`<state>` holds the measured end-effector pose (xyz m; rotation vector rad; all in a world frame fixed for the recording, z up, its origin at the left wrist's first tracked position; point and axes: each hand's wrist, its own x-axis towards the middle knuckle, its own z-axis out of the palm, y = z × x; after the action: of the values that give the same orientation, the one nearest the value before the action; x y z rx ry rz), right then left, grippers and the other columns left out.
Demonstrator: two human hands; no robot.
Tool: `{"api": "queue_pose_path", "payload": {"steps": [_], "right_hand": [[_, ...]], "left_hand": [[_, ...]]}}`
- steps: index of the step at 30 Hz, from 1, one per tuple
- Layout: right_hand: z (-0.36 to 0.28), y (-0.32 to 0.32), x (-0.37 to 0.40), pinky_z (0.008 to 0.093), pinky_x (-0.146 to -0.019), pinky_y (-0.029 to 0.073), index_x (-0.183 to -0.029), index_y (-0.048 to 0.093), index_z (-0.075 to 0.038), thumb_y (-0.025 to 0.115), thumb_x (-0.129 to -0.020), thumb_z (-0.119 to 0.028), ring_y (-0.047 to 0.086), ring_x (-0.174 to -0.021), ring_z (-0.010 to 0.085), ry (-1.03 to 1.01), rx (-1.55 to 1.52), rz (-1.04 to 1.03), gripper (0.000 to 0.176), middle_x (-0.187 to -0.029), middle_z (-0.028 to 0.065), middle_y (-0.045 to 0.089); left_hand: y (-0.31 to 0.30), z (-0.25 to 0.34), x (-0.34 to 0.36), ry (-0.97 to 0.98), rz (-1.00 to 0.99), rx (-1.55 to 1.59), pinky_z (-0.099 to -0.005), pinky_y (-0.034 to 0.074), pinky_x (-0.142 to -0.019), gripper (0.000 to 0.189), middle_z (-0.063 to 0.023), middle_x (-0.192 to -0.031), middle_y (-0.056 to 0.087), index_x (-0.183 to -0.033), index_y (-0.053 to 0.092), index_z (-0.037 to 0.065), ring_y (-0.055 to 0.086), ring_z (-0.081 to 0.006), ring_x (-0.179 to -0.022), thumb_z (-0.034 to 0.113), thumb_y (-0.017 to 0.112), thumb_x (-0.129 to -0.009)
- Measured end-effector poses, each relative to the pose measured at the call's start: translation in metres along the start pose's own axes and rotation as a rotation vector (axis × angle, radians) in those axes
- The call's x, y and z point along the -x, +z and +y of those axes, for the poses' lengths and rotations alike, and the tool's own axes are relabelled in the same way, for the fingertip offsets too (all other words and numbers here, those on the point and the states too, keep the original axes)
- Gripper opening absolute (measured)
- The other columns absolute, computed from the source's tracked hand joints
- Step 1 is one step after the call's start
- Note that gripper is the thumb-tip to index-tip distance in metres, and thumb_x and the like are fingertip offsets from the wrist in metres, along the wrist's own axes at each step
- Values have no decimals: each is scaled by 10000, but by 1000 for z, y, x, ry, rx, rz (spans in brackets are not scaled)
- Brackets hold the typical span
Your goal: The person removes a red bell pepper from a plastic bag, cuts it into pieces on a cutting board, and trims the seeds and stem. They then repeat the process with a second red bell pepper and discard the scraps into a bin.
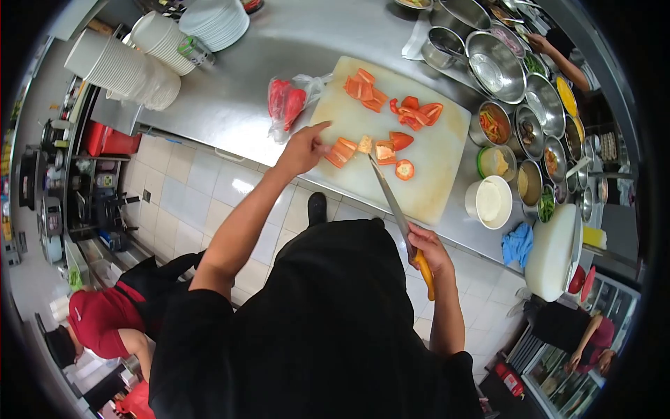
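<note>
A pale cutting board [419, 185] lies on the steel counter with pieces of red pepper on it. My right hand [429, 250] is wrapped round the yellow handle of a knife [392, 199], whose tip points at the seedy core piece [365, 144]. At the board's left edge, my left hand [305, 150] has its index finger stretched out, beside a cut pepper piece [341, 151]. Close to the knife tip are another pepper piece with pale inner flesh [384, 151] and a round pepper end [405, 169]. Two piles of pepper strips [364, 89] [417, 113] lie farther back.
A plastic bag with red contents [286, 105] touches the board's left side. Stacked white tubs [125, 66] and plates [215, 22] stand back left. Metal bowls [495, 66], a white tub [488, 202] and a blue cloth [517, 244] are on the right. Other people are nearby.
</note>
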<state>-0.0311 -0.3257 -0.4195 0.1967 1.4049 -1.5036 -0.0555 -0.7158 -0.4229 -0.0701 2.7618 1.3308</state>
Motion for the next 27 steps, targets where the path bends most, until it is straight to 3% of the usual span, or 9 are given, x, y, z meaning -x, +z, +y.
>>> {"api": "queue_pose_path", "payload": {"steps": [3,6,8,14,17,19,22,23,27], "right_hand": [[37,-7,-4,270,-358,380,-1361,480,-28,548,-981,-357,452,-399,147,7,-461,-335,508,-598,31,421],[60,-3,-6,273,-346,382,-1254,515,2,513,-999,-358,457,-381,158,127,-608,-409,441,-616,42,436],[61,-1,1,257,-319,345,-1189,514,22,546,-977,-406,436,-369,152,105,-584,-396,479,-604,44,418],[68,-3,1,273,-318,359,-1123,530,19,501,-1008,-356,456,-365,163,92,-602,-422,394,-601,56,430],[46,7,15,274,-326,355,-1072,551,4,506,-1006,-358,440,-360,156,11,-552,-422,371,-623,54,445],[41,9,14,270,-327,345,-1057,559,0,510,-1004,-365,434,-355,151,-68,-563,-548,372,-613,50,437],[54,3,-1,273,-328,351,-1049,562,2,508,-1005,-367,431,-354,147,-8,-538,-385,376,-606,52,436],[59,3,-3,274,-334,360,-1034,568,8,509,-1007,-359,433,-354,150,74,-579,-285,374,-608,57,443],[54,10,7,283,-336,363,-1022,574,14,520,-1007,-338,437,-355,166,-26,-443,-341,357,-612,51,456]], "left_hand": [[25,2,13,-406,297,-105,-398,541,-691,437,-118,-758,705,-1089,627,56,693,-292,-725,335,780,-789],[41,20,16,-471,289,-160,-343,543,-667,461,-121,-775,700,-1100,632,41,695,-227,-706,319,794,-770],[48,16,15,-463,314,-152,-352,550,-675,433,-135,-807,711,-1090,632,45,704,-241,-716,285,786,-764],[49,0,8,-485,399,220,-260,529,-640,300,-91,-794,702,-1066,635,-29,663,-124,-692,135,721,-830],[51,1,7,-273,569,402,-272,525,-629,221,-97,-774,685,-979,668,-47,646,-135,-668,104,726,-829],[52,10,6,41,819,524,-265,515,-612,145,-90,-799,672,-961,683,-32,627,-131,-646,36,713,-835],[67,-17,-1,78,758,156,-269,512,-605,161,-88,-804,657,-963,686,-18,625,-134,-646,26,734,-816],[67,-27,-6,56,768,120,-271,512,-602,147,-95,-779,638,-956,686,-8,618,-147,-629,18,727,-817],[47,-9,-17,87,780,209,-280,510,-596,160,-102,-774,630,-965,687,-3,605,-157,-618,14,726,-811]]}}
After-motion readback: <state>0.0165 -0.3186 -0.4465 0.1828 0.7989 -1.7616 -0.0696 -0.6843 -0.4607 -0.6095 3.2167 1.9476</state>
